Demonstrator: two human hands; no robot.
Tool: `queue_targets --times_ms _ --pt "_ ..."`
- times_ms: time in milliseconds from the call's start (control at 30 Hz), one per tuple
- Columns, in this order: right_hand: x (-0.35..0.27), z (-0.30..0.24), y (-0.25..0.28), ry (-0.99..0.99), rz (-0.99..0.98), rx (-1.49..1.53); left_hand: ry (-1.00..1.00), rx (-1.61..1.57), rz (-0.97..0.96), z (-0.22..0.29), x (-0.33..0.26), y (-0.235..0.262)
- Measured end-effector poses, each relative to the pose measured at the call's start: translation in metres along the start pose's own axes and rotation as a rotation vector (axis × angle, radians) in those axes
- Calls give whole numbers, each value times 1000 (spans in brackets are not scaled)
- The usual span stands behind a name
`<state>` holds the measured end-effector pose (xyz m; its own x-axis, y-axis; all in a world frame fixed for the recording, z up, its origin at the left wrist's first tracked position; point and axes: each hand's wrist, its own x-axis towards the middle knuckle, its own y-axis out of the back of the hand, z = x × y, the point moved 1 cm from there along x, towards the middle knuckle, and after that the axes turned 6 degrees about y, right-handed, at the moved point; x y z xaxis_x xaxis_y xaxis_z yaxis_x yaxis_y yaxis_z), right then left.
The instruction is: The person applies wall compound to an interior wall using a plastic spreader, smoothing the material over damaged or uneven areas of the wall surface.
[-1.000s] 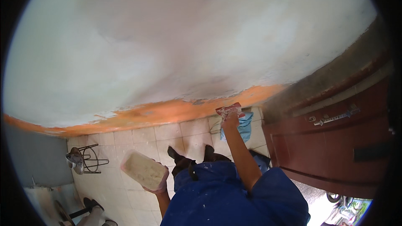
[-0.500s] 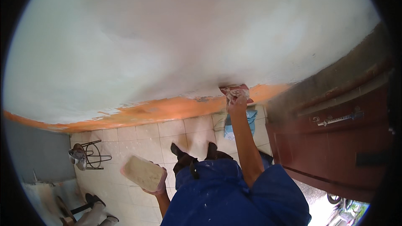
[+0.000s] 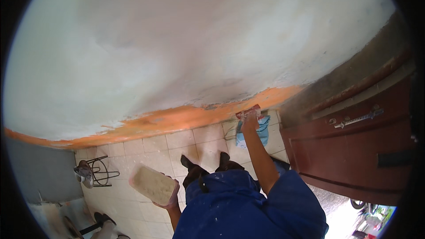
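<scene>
My right hand (image 3: 251, 121) is closed on a flat red putty scraper (image 3: 248, 111) smeared with pale paste. It is low by the wall (image 3: 186, 53), at the orange strip (image 3: 177, 117) below the whitish coating; whether the blade touches the wall I cannot tell. On the left, my left hand (image 3: 172, 198) grips the end of a pinkish rectangular tub (image 3: 152, 186) at about waist height. Pale, greyish paste shows inside it. Part of my left hand is hidden by the tub.
A blue-and-white bag (image 3: 261, 133) lies on the tiled floor (image 3: 152, 150) under my right hand. A metal-legged stool (image 3: 99, 170) bears a greyish item at left. To the right stands a dark red door (image 3: 345, 150) with a bolt. Another person's shoe (image 3: 104, 218) shows lower left.
My right hand has moved down with the scraper, from the edge of the white coating to the lower orange strip. My left hand and the tub stay nearly in place.
</scene>
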<state>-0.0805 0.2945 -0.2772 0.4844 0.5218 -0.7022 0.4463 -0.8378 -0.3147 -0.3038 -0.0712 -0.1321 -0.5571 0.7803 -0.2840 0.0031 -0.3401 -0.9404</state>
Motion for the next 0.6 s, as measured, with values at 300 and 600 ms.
queue_targets --times_ms 300,600 --pt "77 -8 -49 -35 -610 310 -44 66 36 5 0 26" --pt "8 -76 -33 137 -883 200 -66 148 58 7 11 11"
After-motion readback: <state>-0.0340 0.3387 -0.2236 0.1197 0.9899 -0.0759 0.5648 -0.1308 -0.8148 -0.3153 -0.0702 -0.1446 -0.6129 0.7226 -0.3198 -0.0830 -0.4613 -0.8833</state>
